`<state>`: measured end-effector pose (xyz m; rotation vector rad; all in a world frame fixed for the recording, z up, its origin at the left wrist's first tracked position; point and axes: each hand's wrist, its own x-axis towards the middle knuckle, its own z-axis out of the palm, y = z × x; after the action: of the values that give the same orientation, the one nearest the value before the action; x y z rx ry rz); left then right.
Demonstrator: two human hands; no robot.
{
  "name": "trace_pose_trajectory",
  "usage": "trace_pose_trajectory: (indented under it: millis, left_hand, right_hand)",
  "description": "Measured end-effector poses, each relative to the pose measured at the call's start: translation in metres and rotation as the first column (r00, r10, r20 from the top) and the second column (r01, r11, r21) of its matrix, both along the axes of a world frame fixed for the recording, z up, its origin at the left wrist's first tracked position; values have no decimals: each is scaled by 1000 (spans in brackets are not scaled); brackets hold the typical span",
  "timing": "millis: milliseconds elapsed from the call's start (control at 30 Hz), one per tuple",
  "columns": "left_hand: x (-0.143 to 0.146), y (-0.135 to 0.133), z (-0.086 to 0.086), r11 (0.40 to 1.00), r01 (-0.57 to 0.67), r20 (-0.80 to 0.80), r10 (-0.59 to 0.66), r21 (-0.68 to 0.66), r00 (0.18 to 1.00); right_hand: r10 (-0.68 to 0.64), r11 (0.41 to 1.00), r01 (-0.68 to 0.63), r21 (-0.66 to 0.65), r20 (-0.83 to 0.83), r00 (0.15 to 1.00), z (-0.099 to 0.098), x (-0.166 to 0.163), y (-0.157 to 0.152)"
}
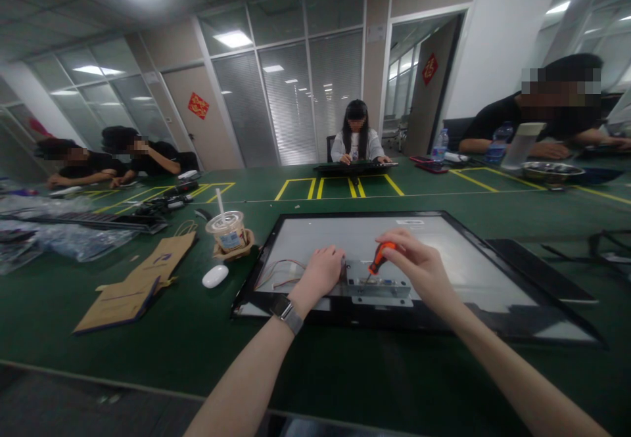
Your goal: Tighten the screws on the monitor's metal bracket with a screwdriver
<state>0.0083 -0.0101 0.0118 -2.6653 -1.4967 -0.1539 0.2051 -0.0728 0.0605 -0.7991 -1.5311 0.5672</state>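
My right hand [411, 263] grips a screwdriver [380, 257] with an orange-and-black handle. It is held tilted, its tip down at a metal bracket [382, 291]. Beside the bracket's left end, my left hand [323, 271] is closed with fingers curled against that edge; its fingertips are partly hidden. The bracket lies near the front edge of a large flat display panel [473, 273], which has a black frame and a pale grey surface. Thin red and dark wires [280, 263] lie loose on the panel, left of my left hand.
Left of the panel are an iced drink cup [229, 236] in a cardboard holder, a white mouse [215, 276] and a brown paper bag [142, 286]. A black flat slab [537, 269] lies at right. Co-workers sit across the green table [187, 351].
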Motion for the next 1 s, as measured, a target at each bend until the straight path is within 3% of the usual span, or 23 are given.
trace_pose_trajectory:
  millis: [400,633,767,1000]
  left_hand:
    - [2,-1,3,1000,-10,-29,9,-26,1000]
    - [0,1,-2,1000,2,-3,-2,13,1000]
    - [0,0,-1,1000,17,-5,-17,16,1000]
    - [0,0,1,1000,10,-24,-10,-1,1000]
  right_hand:
    - [96,994,-92,-59,76,992,3,-1,-7]
    - [191,961,-206,-185,-93,977,-5,4,0]
    - [239,946,-266,-187,-152,959,-7,5,3]
    - [208,963,-210,-171,-30,978,1,5,1]
